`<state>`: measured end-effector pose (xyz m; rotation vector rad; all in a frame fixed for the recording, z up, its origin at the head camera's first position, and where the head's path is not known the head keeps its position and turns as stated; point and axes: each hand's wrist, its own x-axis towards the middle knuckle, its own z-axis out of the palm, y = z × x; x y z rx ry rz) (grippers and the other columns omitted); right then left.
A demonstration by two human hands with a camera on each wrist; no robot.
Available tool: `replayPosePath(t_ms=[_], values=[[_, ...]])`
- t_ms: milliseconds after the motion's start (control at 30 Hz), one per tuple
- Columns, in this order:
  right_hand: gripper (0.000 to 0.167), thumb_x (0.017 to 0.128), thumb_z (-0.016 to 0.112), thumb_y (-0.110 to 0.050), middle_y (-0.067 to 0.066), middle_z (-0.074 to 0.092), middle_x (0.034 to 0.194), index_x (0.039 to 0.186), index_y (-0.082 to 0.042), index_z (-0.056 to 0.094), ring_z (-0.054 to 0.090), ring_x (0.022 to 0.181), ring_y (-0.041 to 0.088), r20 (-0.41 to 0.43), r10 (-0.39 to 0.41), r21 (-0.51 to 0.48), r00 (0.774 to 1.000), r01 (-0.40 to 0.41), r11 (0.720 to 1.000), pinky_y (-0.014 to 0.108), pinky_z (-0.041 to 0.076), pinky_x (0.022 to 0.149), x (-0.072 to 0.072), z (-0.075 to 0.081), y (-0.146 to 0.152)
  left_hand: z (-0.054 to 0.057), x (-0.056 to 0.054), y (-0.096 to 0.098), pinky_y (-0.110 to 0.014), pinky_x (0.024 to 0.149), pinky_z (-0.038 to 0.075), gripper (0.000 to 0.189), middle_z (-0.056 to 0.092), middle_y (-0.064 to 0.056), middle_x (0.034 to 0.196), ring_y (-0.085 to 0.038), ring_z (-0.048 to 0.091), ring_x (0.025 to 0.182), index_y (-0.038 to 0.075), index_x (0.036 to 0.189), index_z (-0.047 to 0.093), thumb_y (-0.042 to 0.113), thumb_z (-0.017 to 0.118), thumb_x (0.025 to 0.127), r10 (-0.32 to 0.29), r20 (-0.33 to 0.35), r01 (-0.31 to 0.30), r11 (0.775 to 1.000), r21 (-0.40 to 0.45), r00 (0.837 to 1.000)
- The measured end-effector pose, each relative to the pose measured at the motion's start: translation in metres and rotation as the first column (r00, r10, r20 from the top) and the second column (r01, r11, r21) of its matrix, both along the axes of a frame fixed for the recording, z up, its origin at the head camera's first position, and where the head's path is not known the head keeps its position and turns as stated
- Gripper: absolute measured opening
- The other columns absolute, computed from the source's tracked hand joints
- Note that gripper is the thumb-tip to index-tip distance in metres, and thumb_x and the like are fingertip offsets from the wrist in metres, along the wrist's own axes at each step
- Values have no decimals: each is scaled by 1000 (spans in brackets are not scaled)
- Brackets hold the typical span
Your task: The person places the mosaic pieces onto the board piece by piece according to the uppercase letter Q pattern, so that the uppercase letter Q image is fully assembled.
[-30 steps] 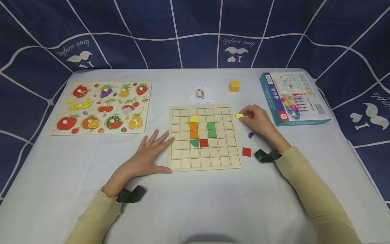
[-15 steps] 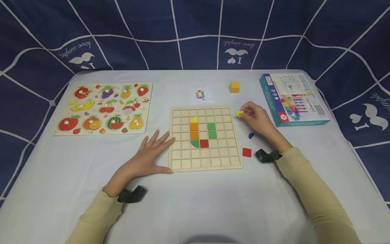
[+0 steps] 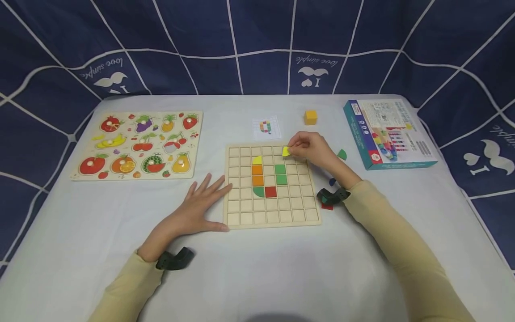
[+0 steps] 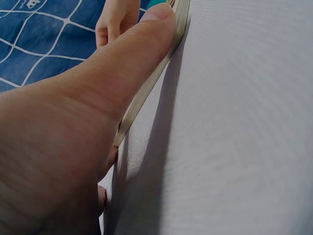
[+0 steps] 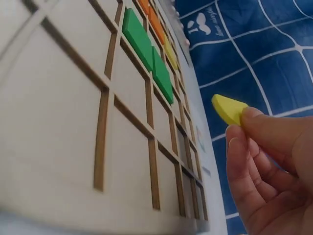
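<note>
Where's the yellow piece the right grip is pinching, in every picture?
Head: the yellow piece is just right of and slightly above the middle, at the fingertips of the right grip.
Left wrist: I can't see it there.
Right wrist: the yellow piece is right of the middle.
Shared landmark: the wooden grid board, though the left wrist picture shows mainly its edge.

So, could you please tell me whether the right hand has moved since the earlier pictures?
Yes: in the head view, the right hand, pinching a yellow piece, has moved left, from beside the grid board to its far right corner.
</note>
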<state>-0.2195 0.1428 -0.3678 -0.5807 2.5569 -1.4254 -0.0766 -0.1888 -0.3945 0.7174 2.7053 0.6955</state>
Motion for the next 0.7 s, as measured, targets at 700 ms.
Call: replayPosePath(t_ms=[700], values=[[11,86,65,-1,9,62,85,97,-1,66,55,80,22,-5,58,83,998,-57,995,31,45,77,-11,-5,-19,1,-1,1,-58,104,-5,106,12,-6,155,-30,-10,139,19,149,27,62,74,65,-3,-2,3,1000,-16,1000]])
